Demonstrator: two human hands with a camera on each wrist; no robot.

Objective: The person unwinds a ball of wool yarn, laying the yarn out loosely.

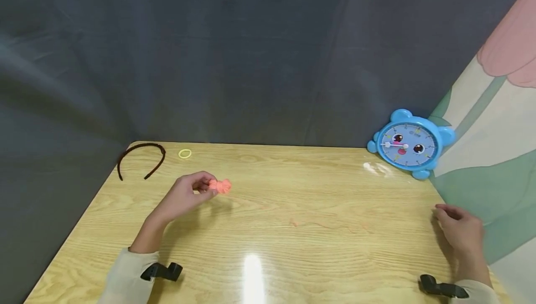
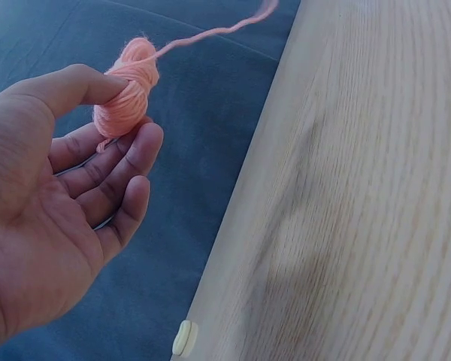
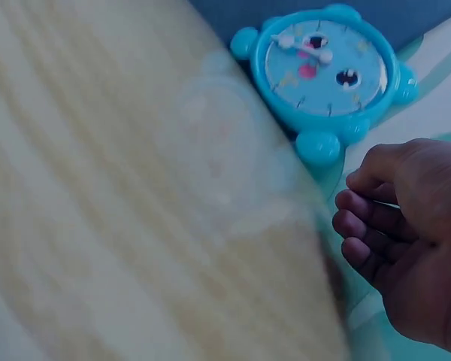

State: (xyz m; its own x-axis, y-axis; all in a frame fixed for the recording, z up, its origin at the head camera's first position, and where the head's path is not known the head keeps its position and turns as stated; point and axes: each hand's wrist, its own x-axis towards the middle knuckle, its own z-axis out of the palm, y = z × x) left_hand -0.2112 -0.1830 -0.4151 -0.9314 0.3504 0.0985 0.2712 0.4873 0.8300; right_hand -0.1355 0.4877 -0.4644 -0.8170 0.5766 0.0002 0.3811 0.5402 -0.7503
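My left hand (image 1: 189, 197) pinches a small coral-pink bundle of yarn (image 1: 221, 186) between thumb and fingers, above the left part of the table. In the left wrist view the wound yarn (image 2: 128, 94) is tied in at its middle, and a loose strand (image 2: 210, 33) trails off to the upper right. Faintly, that strand (image 1: 295, 224) wavers rightward over the table in the head view. My right hand (image 1: 460, 229) is at the table's right edge, fingers curled in and thumb near the index finger. Whether it holds the strand's far end cannot be made out.
A blue animal-shaped clock (image 1: 408, 145) leans at the back right corner, against the patterned curtain (image 1: 494, 155). A dark headband (image 1: 142, 145) and a pale yellow ring (image 1: 184, 154) lie at the back left of the wooden table (image 1: 293, 266). Dark cloth (image 1: 251, 62) hangs behind.
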